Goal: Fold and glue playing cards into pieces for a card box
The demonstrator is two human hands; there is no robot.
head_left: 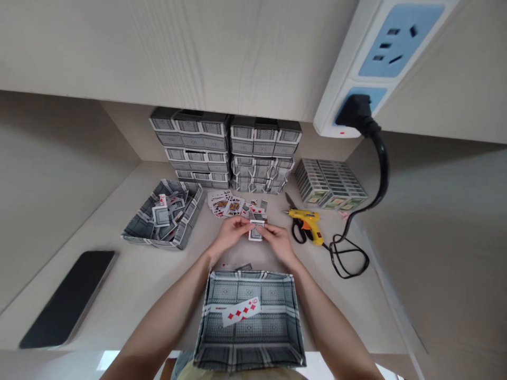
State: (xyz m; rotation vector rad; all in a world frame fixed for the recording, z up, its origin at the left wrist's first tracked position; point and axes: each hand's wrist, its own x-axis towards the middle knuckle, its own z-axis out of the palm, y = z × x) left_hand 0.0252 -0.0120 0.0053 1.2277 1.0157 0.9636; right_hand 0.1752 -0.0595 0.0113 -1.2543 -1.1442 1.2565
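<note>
Grey-patterned card (255, 236) pinched by left fingers (242, 229) and right fingers (271, 232); rectangular box (276, 311) nearby, card-panelled.

The forearms (170, 301) are bare; pale yellow clothing (245, 375) and blue-grey cloth (181, 365) show below.

From the held cards (255, 235), a box (275, 295) is sitting at six o'clock, one card (241, 311) lying inside. A second box (185, 227), containing loose cards (161, 217), is resting at nine, a phone (69, 298) at eight. Box stacks (264, 143) are standing at eleven and twelve behind scattered cards (234, 206), packs (330, 180) at two; a glue gun (306, 215) is lying over scissors (290, 201) at three.
</note>
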